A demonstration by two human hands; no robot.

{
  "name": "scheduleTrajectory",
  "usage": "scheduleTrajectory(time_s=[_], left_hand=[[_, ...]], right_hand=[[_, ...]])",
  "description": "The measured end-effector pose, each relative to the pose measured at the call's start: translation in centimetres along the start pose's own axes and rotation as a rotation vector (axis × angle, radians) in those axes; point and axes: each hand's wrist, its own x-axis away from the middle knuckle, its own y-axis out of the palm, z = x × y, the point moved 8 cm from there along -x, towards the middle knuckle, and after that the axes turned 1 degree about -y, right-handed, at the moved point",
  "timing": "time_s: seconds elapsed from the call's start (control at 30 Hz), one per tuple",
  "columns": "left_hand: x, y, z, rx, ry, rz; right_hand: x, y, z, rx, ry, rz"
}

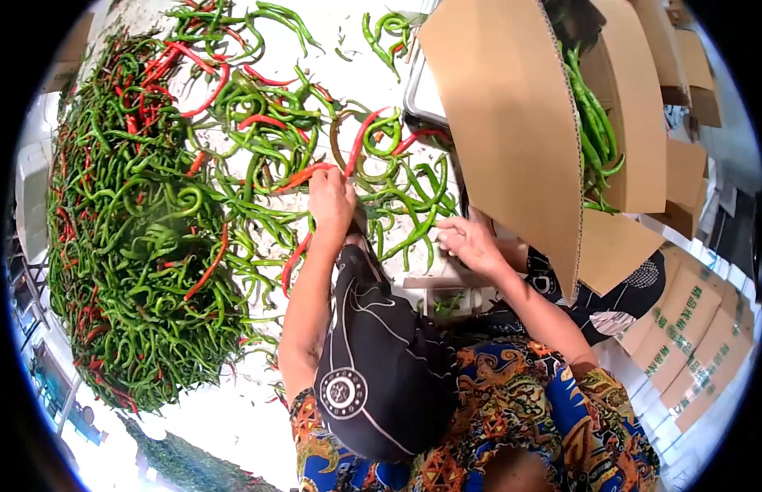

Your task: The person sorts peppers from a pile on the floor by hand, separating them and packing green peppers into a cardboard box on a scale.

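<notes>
My left hand [332, 199] is closed, its fingertips pinched at the end of a red chili pepper [299, 177] among loose green ones on the white surface. Another red chili pepper [364, 135] lies just beyond these fingers. To the right, my right hand [469, 244] has its fingers loosely bent and apart, with nothing visible in them. It is beside a few green chili peppers [422, 225] at the near edge of the spread. A large heap of mostly green chili peppers [143, 246] with scattered red ones rises on the left.
An open cardboard box [512, 115] stands on the right, its flap reaching near my right forearm. Long green chili peppers [593, 123] are inside it. Flattened cartons [684, 328] lie at the lower right. A metal tray [424, 90] sits behind the flap.
</notes>
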Motion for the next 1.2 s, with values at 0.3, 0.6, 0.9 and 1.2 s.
scheduleTrajectory(time_s=[0.3, 0.6, 0.9, 1.2], left_hand=[[1.2, -1.9, 0.2, 0.193, -0.096, 0.053], [3.2, -0.9, 2.1, 0.959, -0.33, -0.389], [6.0, 1.5, 3.1, 0.749, -0.234, -0.543], [6.6, -0.3, -2.3, 0.666, -0.35, -0.101]], right_hand=[[-4.0, 0.0, 0.1, -0.385, 0.124, 0.071], [-5.9, 0.8, -3.7, -0.588, 0.093, 0.002], [-6.6, -1.3, -3.8, -0.381, 0.096, 0.148], [-6.5, 0.2, 1.8, -0.361, 0.267, 0.165]])
